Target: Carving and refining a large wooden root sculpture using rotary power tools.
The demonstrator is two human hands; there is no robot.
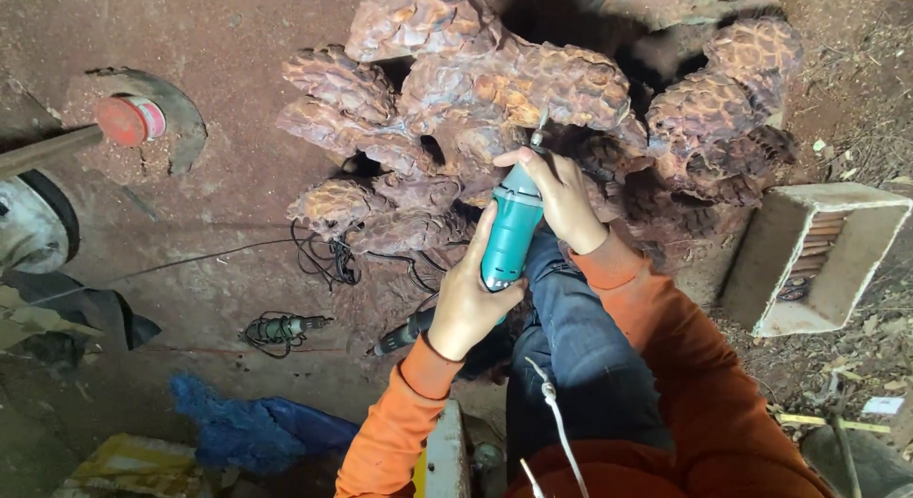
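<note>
Both the left hand and right hand grip a teal grinder against carved wood.

Both my arms reach forward, elbows bent, sleeves to the wrists. My left hand is wrapped closed at the rear of the grip; my right hand is curled closed at its front end.

Carved wood sculpture blocks everything ahead; its scaled lobes leave only narrow dark hollows between them. Tangled black cords and a spare grinder clutter the floor left. Open wooden box hems the right. Bare dusty floor upper left gives open passage
</note>
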